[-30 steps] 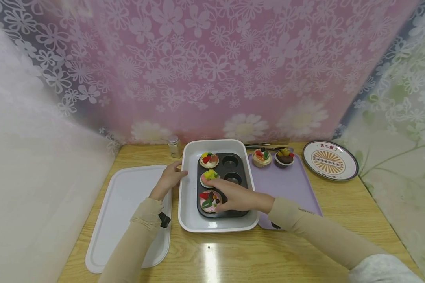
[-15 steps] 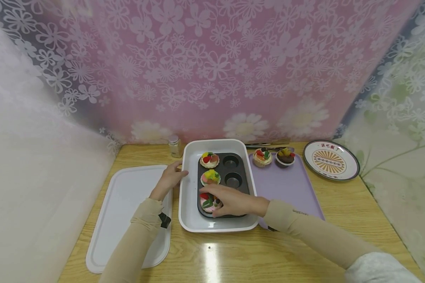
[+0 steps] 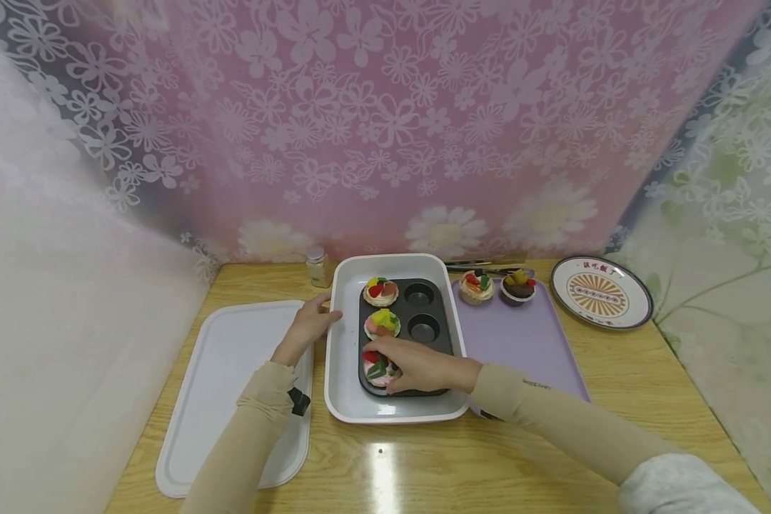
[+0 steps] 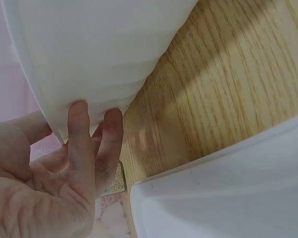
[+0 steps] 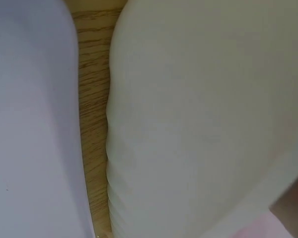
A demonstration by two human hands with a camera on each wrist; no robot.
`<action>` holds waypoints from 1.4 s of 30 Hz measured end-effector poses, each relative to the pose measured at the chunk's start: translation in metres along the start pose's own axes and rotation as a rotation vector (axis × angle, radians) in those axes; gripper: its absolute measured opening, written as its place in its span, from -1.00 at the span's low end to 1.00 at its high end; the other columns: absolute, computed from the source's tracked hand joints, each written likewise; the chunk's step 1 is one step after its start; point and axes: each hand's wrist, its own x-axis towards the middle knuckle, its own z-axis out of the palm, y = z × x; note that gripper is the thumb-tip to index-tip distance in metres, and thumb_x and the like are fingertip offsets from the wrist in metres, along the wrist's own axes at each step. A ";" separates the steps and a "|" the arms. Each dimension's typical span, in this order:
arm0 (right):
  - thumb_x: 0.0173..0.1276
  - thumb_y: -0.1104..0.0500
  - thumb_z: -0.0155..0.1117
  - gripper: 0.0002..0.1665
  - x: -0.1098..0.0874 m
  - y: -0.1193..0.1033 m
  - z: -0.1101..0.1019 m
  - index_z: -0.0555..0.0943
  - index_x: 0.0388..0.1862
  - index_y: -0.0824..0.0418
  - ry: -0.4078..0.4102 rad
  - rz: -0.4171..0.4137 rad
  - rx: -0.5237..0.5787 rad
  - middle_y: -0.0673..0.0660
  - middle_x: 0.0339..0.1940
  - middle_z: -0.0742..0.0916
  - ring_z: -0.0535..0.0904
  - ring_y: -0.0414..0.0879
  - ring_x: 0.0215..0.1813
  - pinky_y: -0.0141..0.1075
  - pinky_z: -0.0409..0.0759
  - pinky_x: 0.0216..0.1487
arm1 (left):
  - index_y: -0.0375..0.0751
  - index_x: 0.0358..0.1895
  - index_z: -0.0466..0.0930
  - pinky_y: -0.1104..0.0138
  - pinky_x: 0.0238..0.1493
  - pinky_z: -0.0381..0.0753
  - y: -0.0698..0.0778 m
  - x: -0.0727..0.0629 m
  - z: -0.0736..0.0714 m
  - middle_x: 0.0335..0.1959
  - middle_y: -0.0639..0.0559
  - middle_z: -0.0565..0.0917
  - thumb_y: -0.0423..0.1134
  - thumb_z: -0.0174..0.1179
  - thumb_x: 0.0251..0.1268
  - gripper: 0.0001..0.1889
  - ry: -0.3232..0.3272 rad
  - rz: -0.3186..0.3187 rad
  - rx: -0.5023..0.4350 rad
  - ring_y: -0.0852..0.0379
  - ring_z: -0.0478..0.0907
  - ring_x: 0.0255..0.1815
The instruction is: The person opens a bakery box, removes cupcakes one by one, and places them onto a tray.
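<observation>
My left hand holds the left rim of a deep white tray. Its thumb lies over the rim, and the left wrist view shows fingertips against the outer wall. Inside the tray stands a dark muffin pan. My right hand reaches across the pan, fingers and thumb around a pink-creamed cupcake in the front left cup and partly covering it. Behind it sit a yellow-topped cupcake and a fruit tart. In the right wrist view the tray wall hides most of the hand.
A light purple tray on the right bears two cupcakes at its far edge. Farther right lies a patterned plate. A flat white tray lies left. A small jar and dark-handled utensils stand or lie at the back.
My right hand has moved toward me, from the yellow-topped cupcake to the pink-creamed cupcake at the front of the pan. The left hand has stayed on the tray rim.
</observation>
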 end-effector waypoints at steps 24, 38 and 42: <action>0.28 0.15 0.59 -0.21 0.003 -0.002 0.004 0.47 0.45 0.11 0.042 0.046 -0.068 0.02 0.26 0.69 0.63 -0.08 0.27 -0.10 0.62 0.33 | -0.03 0.63 0.29 0.18 -0.16 0.79 -0.001 -0.001 0.000 0.19 -0.38 0.67 -0.18 0.15 0.60 -0.40 -0.011 0.000 -0.015 -0.19 0.76 0.04; 0.34 0.08 0.56 -0.30 0.006 -0.003 -0.002 0.55 0.41 0.16 0.048 0.000 -0.052 0.07 0.26 0.70 0.63 -0.11 0.17 -0.17 0.63 0.21 | -0.05 0.62 0.30 0.21 -0.21 0.79 -0.003 0.000 0.001 0.16 -0.39 0.69 -0.19 0.15 0.59 -0.40 -0.006 0.015 -0.019 -0.16 0.78 -0.03; 0.33 0.01 0.58 -0.19 0.005 -0.002 -0.003 0.49 0.49 0.13 0.010 0.047 -0.027 0.09 0.36 0.66 0.61 -0.08 0.27 -0.13 0.61 0.31 | -0.03 0.62 0.30 0.20 -0.19 0.80 -0.003 0.001 0.001 0.16 -0.38 0.69 -0.18 0.16 0.59 -0.40 -0.009 0.014 -0.022 -0.15 0.78 -0.03</action>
